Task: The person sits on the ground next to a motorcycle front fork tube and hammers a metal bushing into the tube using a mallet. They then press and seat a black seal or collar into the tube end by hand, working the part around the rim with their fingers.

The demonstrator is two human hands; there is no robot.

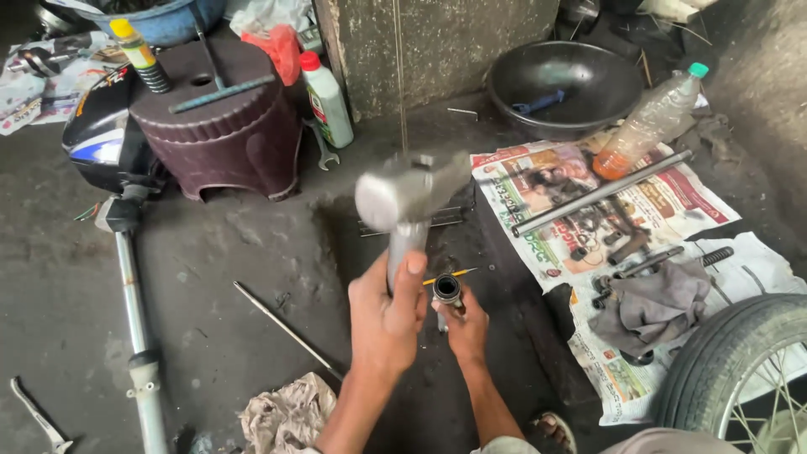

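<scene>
- At nine o'clock a fork leg (134, 311) is lying along the concrete floor (227, 277), with a maroon stool (220, 118) at eleven o'clock behind it.
- A thin rod (286, 329) is lying at seven o'clock, just beside a crumpled rag (286, 414).
- The left hand (385, 318) is gripping the handle of a hammer (405, 202), its head blurred and raised toward twelve o'clock.
- The right hand (464, 324) is closing around a short metal tube (446, 291), holding it upright at centre (open end up).
- Judging by this, square blows with fingers kept below the rim would be serving best.
- At three o'clock newspapers (588, 202), a long bar (601, 193) and a wheel (740, 361) are crowding the edge; the freer room is lying leftward.
</scene>
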